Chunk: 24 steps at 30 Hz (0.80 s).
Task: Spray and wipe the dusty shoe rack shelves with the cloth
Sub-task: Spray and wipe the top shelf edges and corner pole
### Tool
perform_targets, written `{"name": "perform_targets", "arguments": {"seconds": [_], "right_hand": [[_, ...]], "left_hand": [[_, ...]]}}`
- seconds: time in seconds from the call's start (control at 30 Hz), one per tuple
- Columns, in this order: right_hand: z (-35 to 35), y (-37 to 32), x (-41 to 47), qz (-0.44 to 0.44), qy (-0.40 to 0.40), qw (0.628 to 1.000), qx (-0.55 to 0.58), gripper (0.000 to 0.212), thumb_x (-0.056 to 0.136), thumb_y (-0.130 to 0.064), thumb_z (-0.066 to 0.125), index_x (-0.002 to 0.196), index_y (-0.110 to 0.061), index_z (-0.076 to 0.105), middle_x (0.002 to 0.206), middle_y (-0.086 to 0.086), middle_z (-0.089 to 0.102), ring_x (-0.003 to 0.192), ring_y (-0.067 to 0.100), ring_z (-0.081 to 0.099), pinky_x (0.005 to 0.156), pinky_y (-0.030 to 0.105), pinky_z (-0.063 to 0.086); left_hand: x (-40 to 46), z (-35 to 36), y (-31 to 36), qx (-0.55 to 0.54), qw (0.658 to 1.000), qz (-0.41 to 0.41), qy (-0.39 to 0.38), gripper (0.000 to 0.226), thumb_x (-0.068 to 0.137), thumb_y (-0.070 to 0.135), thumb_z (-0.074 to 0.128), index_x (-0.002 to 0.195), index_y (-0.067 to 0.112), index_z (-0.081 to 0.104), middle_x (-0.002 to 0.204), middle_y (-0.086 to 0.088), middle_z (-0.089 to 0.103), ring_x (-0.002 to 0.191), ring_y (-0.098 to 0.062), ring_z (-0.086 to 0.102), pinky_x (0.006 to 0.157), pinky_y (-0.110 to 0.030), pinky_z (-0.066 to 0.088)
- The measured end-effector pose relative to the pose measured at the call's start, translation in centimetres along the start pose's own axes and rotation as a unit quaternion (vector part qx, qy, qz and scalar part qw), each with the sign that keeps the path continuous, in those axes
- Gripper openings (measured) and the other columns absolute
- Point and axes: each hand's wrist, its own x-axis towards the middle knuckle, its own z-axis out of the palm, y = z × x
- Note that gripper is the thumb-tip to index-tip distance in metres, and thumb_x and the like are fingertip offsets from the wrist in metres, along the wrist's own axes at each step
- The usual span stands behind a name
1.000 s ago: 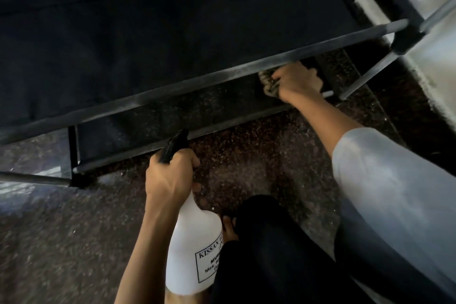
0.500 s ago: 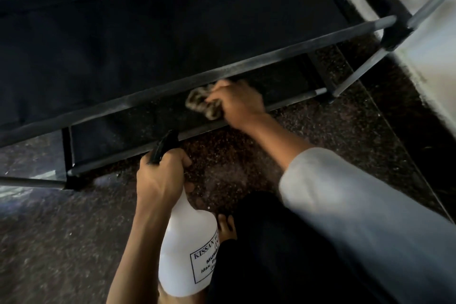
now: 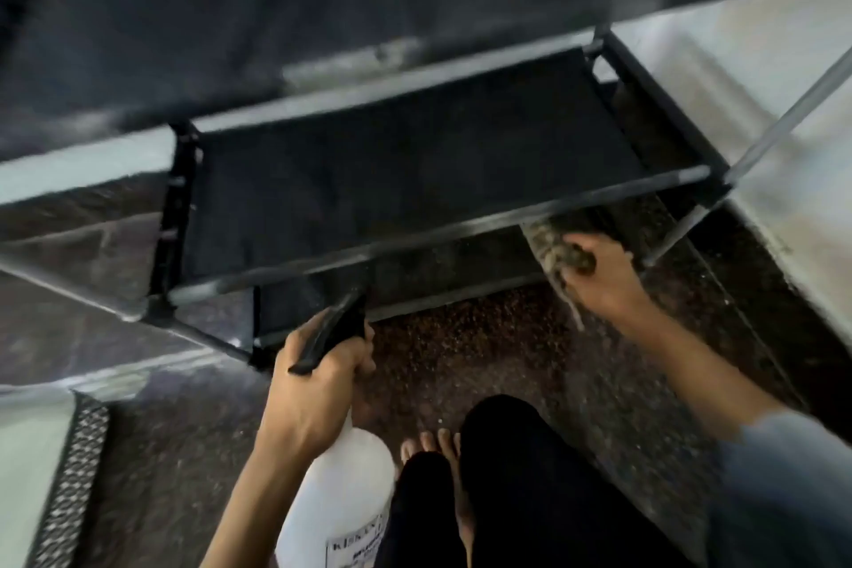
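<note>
Since half a second ago, the cloth [image 3: 555, 247] has been drawn from the middle of the bottom shelf back to its right end, and the view has been pulled up and back, so that more of the rack [image 3: 415, 180] is taken in.

In the head view, the only one given, everything is placed against the rack. The cloth is bunched and clamped in the right hand [image 3: 604, 279], whose fingers are curled round it; it is held just below the right end of the front rail [image 3: 461, 228] of the middle shelf, over the bottom shelf, with a tail left hanging. It is probably kept there so that the end of the low shelf is reached.

The bottle [image 3: 339, 489] is held in front of the rack's left half by the left hand [image 3: 318, 376], which is wrapped round its neck below the black trigger head [image 3: 334, 330]. The nozzle is pointed toward the shelves, seemingly so that spraying can be resumed without regripping.

A bare foot [image 3: 438, 466] is seen on the speckled floor [image 3: 484, 351] in front of the rack.
</note>
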Motion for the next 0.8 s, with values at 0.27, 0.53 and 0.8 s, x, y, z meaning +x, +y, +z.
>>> {"name": "perform_targets", "arguments": {"seconds": [0.27,0.53,0.8], "right_hand": [[-6.9,-9.3,-9.1,-0.157,-0.164,0.973,0.03,0.025,0.078,-0.016,0.076,0.094,-0.033,0.066,0.099,-0.011,0.065,0.095,0.0,0.062,0.086,0.016,0.046],[-17.3,-26.2,-15.4,-0.343,-0.131,0.928,0.064,0.031,0.081,-0.008,0.072,0.104,-0.027,0.065,0.105,-0.01,0.065,0.095,0.0,0.063,0.083,0.017,0.049],[-15.3,-37.1,-16.5,-0.322,0.002,0.928,0.188,0.03,0.082,-0.02,0.068,0.106,-0.036,0.062,0.106,-0.006,0.065,0.094,0.009,0.064,0.087,0.038,0.054]], "left_hand": [[-7.6,-9.0,8.6,-0.033,0.992,0.061,0.101,0.012,0.07,0.004,0.062,0.06,0.005,0.057,0.051,-0.01,0.05,0.037,-0.023,0.044,0.045,-0.031,0.037],[-15.7,-16.3,17.9,-0.071,0.963,0.151,0.211,0.007,0.084,0.002,0.058,0.079,0.0,0.064,0.052,-0.011,0.055,0.042,-0.025,0.051,0.058,-0.033,0.043],[-16.7,-17.2,23.7,-0.101,0.962,0.124,0.222,0.013,0.081,0.009,0.057,0.071,0.002,0.055,0.043,-0.004,0.044,0.037,-0.023,0.046,0.047,-0.03,0.04]]}}
